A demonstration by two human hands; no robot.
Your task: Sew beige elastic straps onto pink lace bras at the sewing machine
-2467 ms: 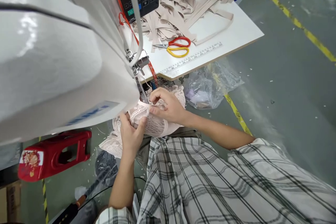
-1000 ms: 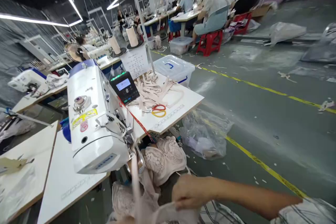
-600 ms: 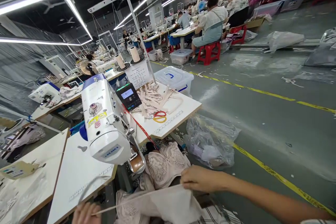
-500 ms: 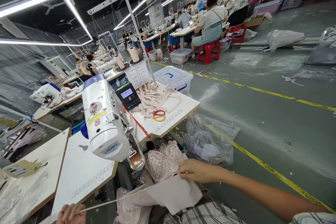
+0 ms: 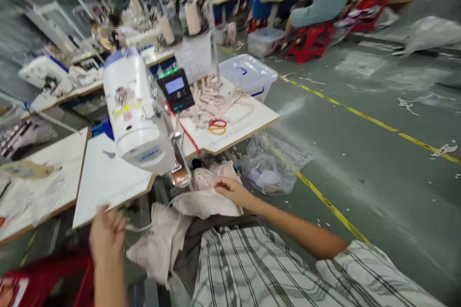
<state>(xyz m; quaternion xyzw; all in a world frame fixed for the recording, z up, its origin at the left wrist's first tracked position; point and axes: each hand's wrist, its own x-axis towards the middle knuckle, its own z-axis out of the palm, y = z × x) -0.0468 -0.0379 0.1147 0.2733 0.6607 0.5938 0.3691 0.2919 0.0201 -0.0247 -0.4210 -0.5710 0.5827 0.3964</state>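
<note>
A beige lace bra [image 5: 203, 178] lies over my lap, below the sewing machine [image 5: 139, 120]. My right hand [image 5: 232, 191] is closed on the smooth fabric at its upper edge. To the left, my left hand [image 5: 108, 230] is raised and blurred, with its fingers curled around the end of a thin bra strap [image 5: 140, 228]. That strap runs slackly back to a pale part of the garment [image 5: 162, 237] hanging over my knee. The machine's free arm [image 5: 180, 172] sits just beyond the bra, with no fabric visibly clamped in it.
On the white table [image 5: 245, 129] lie red-and-orange scissors [image 5: 217, 127] and a heap of beige straps [image 5: 207, 100]. A control panel [image 5: 175, 87] stands beside the machine. A clear plastic bag [image 5: 270, 168] and lidded bin [image 5: 248, 74] are on the floor. A red stool [image 5: 311, 41] supports a seated person.
My view has tilted down. The strap, stretched taut before, now hangs slack, and my left hand has come up closer to the bra. My right hand keeps its hold on the fabric.
</note>
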